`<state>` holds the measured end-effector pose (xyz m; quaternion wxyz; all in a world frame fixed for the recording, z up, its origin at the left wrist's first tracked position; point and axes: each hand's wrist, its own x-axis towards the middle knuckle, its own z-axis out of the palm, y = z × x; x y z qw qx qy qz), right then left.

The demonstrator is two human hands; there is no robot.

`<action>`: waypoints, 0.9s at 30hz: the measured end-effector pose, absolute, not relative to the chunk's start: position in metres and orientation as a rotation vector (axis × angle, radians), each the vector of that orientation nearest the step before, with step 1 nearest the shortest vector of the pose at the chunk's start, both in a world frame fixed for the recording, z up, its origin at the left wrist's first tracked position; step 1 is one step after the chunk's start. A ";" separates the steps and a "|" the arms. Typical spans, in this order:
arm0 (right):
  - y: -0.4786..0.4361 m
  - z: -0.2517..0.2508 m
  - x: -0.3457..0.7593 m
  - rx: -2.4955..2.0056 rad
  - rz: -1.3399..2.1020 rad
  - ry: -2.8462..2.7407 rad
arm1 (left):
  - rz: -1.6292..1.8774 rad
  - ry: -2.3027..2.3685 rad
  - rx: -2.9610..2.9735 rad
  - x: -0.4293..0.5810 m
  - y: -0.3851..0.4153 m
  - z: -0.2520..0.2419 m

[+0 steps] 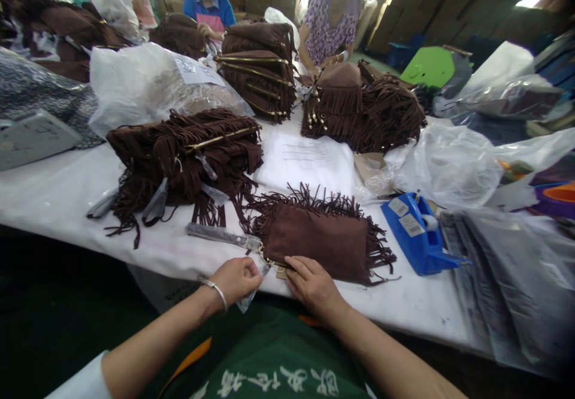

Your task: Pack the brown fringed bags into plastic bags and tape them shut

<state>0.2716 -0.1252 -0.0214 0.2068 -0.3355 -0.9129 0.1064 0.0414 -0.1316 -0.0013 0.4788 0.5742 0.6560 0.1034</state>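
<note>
A brown fringed pouch [321,240] lies flat on the white table before me, its fringe spread along the far and right sides. My right hand [312,282] rests with fingers laid out on the pouch's near left corner, by the zipper edge. Close by on the left, my left hand [242,279] is closed in a pinch on a small clear plastic wrapper [247,300], which hangs below the fingers. A wrist strap [220,235] in plastic wrap stretches left from the pouch's metal ring. What the wrapper covers is hidden.
A heap of brown fringed pouches [188,153] stands left, with further stacks [258,69] behind. A blue tape dispenser [417,231] sits right of the pouch, beside grey plastic bags [507,267]. White sheets [309,162] lie beyond. Two people [332,27] [209,6] are across the table.
</note>
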 end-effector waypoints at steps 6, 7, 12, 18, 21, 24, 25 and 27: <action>-0.140 -0.005 0.246 -1.089 1.006 -2.067 | 0.320 1.374 1.079 0.044 -0.120 0.012; -0.144 -0.006 0.240 -1.155 1.207 -1.919 | 0.338 1.341 1.057 0.044 -0.120 0.014; -0.154 -0.019 0.223 -1.266 1.844 -1.305 | 0.480 1.388 1.109 0.033 -0.131 0.013; -0.155 -0.019 0.220 -1.238 1.873 -1.215 | 0.413 1.367 1.118 0.019 -0.158 -0.001; -0.155 -0.010 0.222 -1.182 1.965 -1.183 | 0.438 1.367 1.020 0.019 -0.151 0.005; -0.140 0.005 0.230 -1.124 1.953 -1.142 | 0.504 1.402 1.022 0.031 -0.131 0.014; -0.131 0.010 0.234 -1.126 1.913 -1.157 | 0.513 1.405 1.058 0.039 -0.124 0.016; -0.109 0.018 0.246 -1.174 1.801 -1.234 | 0.498 1.401 1.155 0.055 -0.111 0.018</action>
